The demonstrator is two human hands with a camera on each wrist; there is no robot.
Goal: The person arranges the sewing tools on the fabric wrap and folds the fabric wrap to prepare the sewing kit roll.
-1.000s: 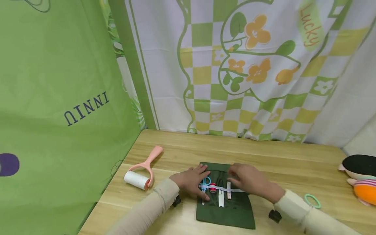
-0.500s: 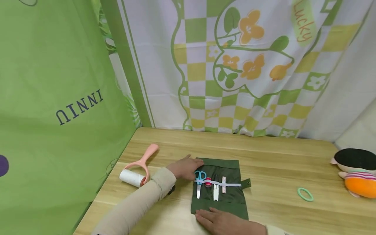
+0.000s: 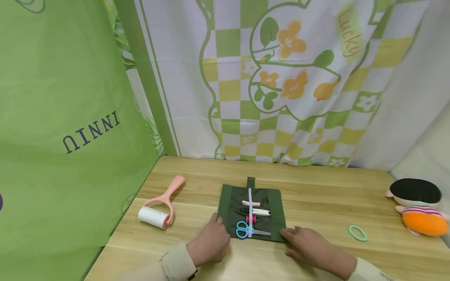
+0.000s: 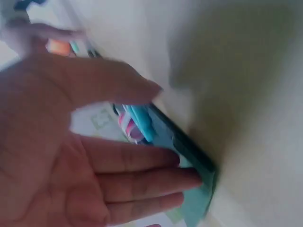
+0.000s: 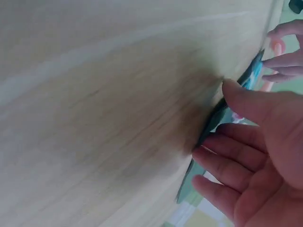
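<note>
Where the left hand (image 3: 211,242) lies: near-left corner of the unfolded dark-green rectangular fabric pouch (image 3: 277,210), grip spread.
Pouch: flat on wooden tabletop (image 3: 200,181) between both hands, blue-handled scissors (image 3: 261,232) along its near edge.
Right hand (image 3: 311,245): near-right corner, grip likewise spread.

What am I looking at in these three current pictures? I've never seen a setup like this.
No machine here: a person works bare-handed. The widest picture comes from a head camera looking forward and down; the other two come from cameras on each wrist.

On the wooden table lies an open green cloth case. A white band crosses blue-handled scissors, a red spool, a white tool and a pinkish strip. A roller lies left, a green ring right.

The left hand and right hand are at the case's near corners; neither visibly grips anything.
</note>
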